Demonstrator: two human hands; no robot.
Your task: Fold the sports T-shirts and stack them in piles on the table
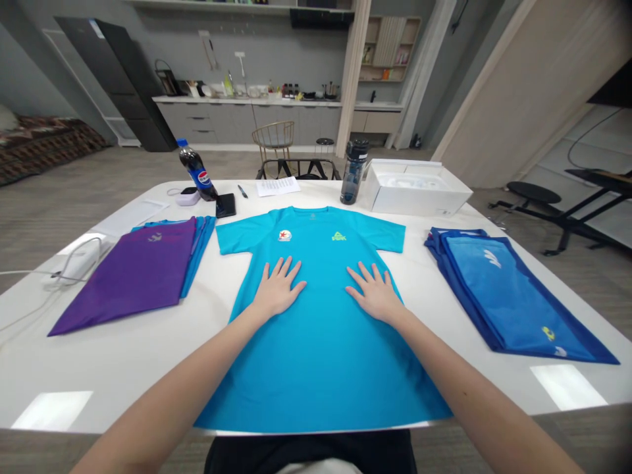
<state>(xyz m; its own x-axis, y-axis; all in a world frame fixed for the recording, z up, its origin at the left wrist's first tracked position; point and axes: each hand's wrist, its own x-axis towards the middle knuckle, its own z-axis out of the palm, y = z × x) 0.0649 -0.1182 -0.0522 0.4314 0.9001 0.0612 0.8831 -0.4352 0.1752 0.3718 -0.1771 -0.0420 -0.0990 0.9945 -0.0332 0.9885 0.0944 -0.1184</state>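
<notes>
A bright blue T-shirt [316,355] lies spread flat on the white table, front side up, collar away from me and hem at the near edge. It has a round badge and a yellow-green logo on the chest. My left hand [279,288] rests flat on the shirt's left side, fingers spread. On the right side of the shirt, my right hand [375,293] also lies palm down with its fingers apart. Neither hand grips the cloth.
Left on the table [148,368] are folded purple and blue clothes [143,270], a cola bottle [197,170], a black wallet-like item [226,205] and a power strip with cables [79,260]. Rightward are folded blue clothes [508,289], a dark water bottle [353,172] and a white box [419,194].
</notes>
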